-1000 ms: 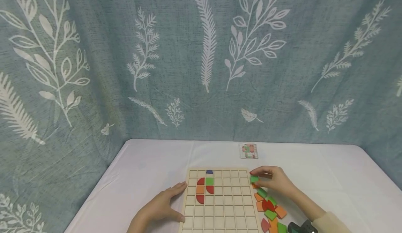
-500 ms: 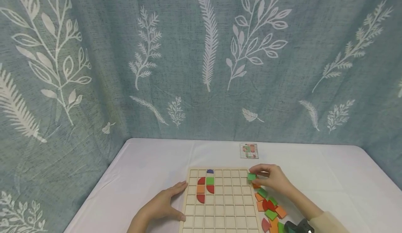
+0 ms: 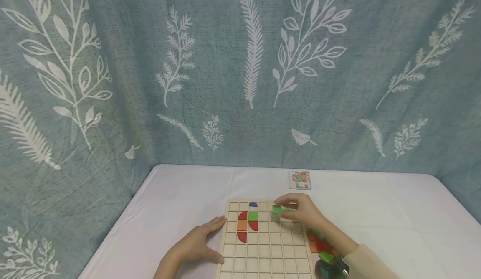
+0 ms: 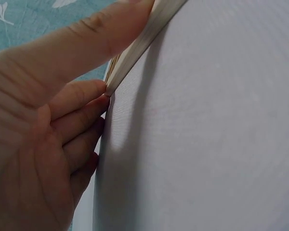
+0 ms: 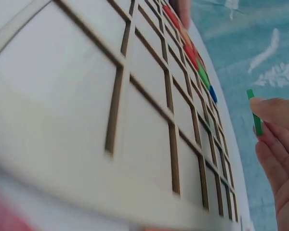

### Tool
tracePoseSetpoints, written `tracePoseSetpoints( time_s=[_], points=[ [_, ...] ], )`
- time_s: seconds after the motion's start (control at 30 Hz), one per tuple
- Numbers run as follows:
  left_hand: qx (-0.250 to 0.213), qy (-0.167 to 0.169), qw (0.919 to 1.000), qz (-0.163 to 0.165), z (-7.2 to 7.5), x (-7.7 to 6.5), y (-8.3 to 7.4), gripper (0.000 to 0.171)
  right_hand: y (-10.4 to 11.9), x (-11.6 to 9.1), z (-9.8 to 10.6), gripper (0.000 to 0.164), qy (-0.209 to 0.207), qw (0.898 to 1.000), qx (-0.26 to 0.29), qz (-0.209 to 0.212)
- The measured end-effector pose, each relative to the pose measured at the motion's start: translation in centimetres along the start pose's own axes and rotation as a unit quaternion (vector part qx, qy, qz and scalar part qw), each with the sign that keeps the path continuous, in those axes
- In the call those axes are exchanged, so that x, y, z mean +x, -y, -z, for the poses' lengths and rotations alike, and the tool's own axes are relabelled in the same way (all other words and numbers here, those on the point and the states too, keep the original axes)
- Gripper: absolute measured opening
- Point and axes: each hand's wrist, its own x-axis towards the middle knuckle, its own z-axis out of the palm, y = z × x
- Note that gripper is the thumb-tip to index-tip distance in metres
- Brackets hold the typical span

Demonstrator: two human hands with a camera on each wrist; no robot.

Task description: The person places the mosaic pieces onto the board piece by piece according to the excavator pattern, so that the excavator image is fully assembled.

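A pale wooden grid board [image 3: 263, 252] lies on the white table. My right hand [image 3: 302, 210] pinches a green square tile [image 3: 277, 209] between thumb and fingers over the board's far right part; in the right wrist view the tile [image 5: 255, 113] is seen edge-on, raised off the board. My left hand [image 3: 194, 242] rests at the board's left edge, fingers extended, thumb and fingertips touching the side. In the grid sit a blue half-round tile [image 3: 253, 204], a green square [image 3: 253, 216], an orange square [image 3: 242, 225] and several red quarter-round tiles [image 3: 242, 237].
Loose green, orange and red tiles [image 3: 313, 241] lie along the board's right side, partly hidden by my right forearm and the dark wrist camera [image 3: 334, 267]. A small pattern card [image 3: 299, 180] lies behind the board. A teal leaf-print curtain [image 3: 225, 82] hangs behind the table.
My right hand has carried the green square tile leftward from beside the board's right edge to over the grid. My left hand has stayed at the left edge.
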Motion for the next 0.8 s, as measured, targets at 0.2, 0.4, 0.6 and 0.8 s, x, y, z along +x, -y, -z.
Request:
tracePoseSetpoints(
  time_s=[0.2,0.4,0.6,0.8],
  points=[
    [0.002,-0.003,1.0000,0.003,-0.1,0.0,0.0,0.102,0.5,0.8,-1.3,0.026,0.015,1.000,0.004,0.004],
    [0.005,-0.005,1.0000,0.004,0.0,0.1,-0.1,0.102,0.4,1.0,-2.0,0.023,0.021,0.999,-0.025,0.003],
    [0.004,-0.004,0.9999,0.010,0.1,0.1,-0.2,0.101,0.3,1.6,-2.6,0.024,0.032,0.996,-0.079,0.018],
    [0.001,-0.002,0.9999,0.013,0.2,0.1,-0.4,0.101,0.6,2.0,-3.0,0.023,0.038,0.990,-0.129,0.036]
  ],
)
